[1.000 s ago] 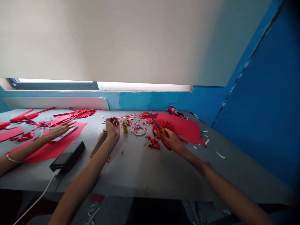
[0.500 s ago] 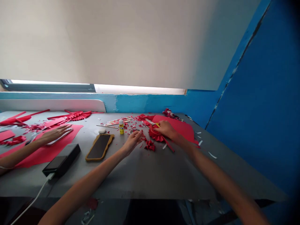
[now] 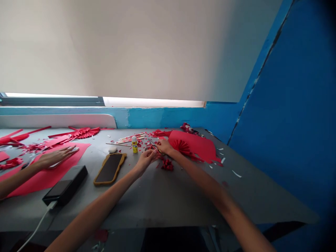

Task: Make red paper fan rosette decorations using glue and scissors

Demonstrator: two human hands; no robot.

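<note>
My left hand (image 3: 145, 159) and my right hand (image 3: 164, 146) meet at the middle of the grey table (image 3: 168, 196). The right hand grips small scissors (image 3: 152, 144), blades pointing left. The left hand's fingers are drawn together just under the blades, on something too small to make out; a tape ring lay here earlier and is hidden. A red pleated paper fan (image 3: 183, 146) lies on a red sheet (image 3: 201, 146) just right of my right hand. A yellow glue stick (image 3: 134, 144) stands just to the left.
A phone in a tan case (image 3: 110, 168), a black power bank (image 3: 65, 185) with a white cable, and red paper scraps (image 3: 167, 165) lie on the table. At the left, another person's hand (image 3: 55, 156) rests on red paper (image 3: 39, 175). A blue wall (image 3: 288, 122) stands at the right.
My left hand came from near the glue stick rightwards to the tape ring. My right hand left the pleated fan and carried the scissors left to meet it.
</note>
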